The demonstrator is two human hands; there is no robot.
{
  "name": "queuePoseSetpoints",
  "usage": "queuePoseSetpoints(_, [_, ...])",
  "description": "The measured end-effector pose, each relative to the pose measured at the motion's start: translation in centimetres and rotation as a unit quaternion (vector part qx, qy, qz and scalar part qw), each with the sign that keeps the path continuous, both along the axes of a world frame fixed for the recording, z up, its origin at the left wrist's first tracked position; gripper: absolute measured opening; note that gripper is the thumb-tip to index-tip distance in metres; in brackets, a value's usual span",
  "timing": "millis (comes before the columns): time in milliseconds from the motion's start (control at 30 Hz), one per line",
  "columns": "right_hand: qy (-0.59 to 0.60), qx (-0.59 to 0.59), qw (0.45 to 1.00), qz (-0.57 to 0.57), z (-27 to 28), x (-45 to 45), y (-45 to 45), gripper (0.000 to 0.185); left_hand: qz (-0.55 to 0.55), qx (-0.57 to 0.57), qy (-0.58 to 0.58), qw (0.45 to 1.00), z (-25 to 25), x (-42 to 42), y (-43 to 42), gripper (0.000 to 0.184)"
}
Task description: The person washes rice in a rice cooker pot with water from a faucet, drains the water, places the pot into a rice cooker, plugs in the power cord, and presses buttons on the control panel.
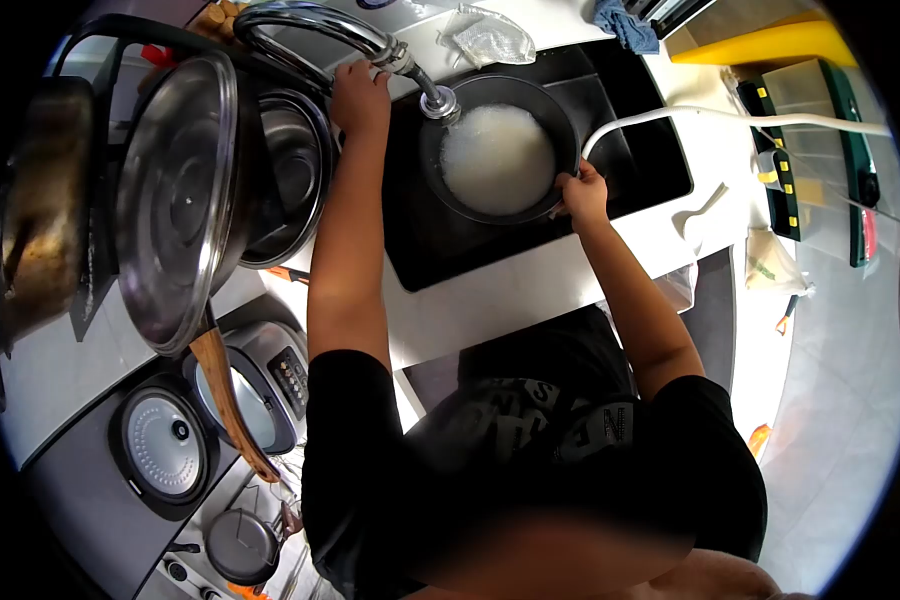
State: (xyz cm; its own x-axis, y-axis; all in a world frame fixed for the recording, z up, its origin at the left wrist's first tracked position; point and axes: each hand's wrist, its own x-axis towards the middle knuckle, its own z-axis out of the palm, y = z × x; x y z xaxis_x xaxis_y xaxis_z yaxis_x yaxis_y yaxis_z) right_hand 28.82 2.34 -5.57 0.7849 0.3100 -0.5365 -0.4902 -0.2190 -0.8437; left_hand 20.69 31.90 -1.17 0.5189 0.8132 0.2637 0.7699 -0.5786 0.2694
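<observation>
A dark round pot point(432, 160) holding cloudy whitish liquid point(498, 160) is in the black sink point(660, 165). Above the pot's left side is the spray head point(438, 102) of a chrome faucet point(315, 20). My left hand point(360, 98) is at the faucet, left of the pot, its fingers curled against the chrome; exactly what they grip is hard to see. On the pot's right edge my right hand point(582, 195) is closed on the rim, beside the end of a white hose point(670, 112).
Left of my left arm, a glass lid point(175, 200) and metal pans point(292, 170) stand on a rack. A rice cooker point(270, 375) with an open lid point(165, 445) sits lower left. A plastic bag point(495, 38) and blue cloth point(625, 25) lie behind the sink.
</observation>
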Motion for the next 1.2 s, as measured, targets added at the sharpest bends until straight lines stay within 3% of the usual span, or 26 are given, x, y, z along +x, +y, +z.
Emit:
queuePoseSetpoints(67, [0.040, 0.014, 0.999, 0.001, -0.2, 0.0, -0.6, 0.035, 0.045, -0.003, -0.012, 0.999, -0.5, 1.0, -0.3, 0.024])
queuePoseSetpoints(167, [0.050, 0.018, 0.999, -0.009, 0.6, -0.5, -1.8, 0.035, -0.034, 0.108, -0.111, 0.987, -1.4, -0.2, -1.5, 0.020])
queuePoseSetpoints(267, [0.044, 0.000, 0.999, -0.011, 1.4, -0.4, -3.6, 0.037, -0.082, -0.106, -0.171, 0.976, -2.8, -3.4, -4.0, 0.019])
queuePoseSetpoints(333, [-0.006, -0.011, 1.000, 0.018, 1.3, 0.6, -4.9, 0.038, -0.086, -0.176, -0.173, 0.965, -2.9, -5.6, -6.8, 0.021])
queuePoseSetpoints(400, [-0.046, -0.028, 0.998, 0.038, 1.8, 1.7, -5.5, 0.043, -0.105, -0.250, -0.173, 0.947, -6.2, -7.7, -8.1, 0.027])
queuePoseSetpoints(500, [-0.143, -0.076, 0.985, 0.061, 3.1, 2.9, -6.5, 0.048, -0.057, -0.458, -0.225, 0.858, -5.9, -8.8, -12.2, 0.030])
queuePoseSetpoints(600, [-0.188, -0.098, 0.977, 0.039, 5.9, 2.9, -6.6, 0.050, -0.042, -0.556, -0.224, 0.799, -5.4, -8.7, -15.9, 0.032])
queuePoseSetpoints(800, [-0.289, -0.170, 0.939, 0.073, 7.8, 4.1, -7.7, 0.052, -0.063, -0.556, -0.318, 0.765, -5.8, -6.6, -20.3, 0.027])
queuePoseSetpoints(933, [-0.245, -0.157, 0.955, 0.056, 10.4, 3.5, -8.3, 0.052, -0.045, -0.588, -0.356, 0.725, -5.2, -6.2, -21.3, 0.022])
queuePoseSetpoints(1200, [-0.254, -0.145, 0.952, 0.091, 11.6, 2.9, -9.0, 0.052, -0.028, -0.589, -0.395, 0.704, -3.6, -7.6, -21.6, 0.014])
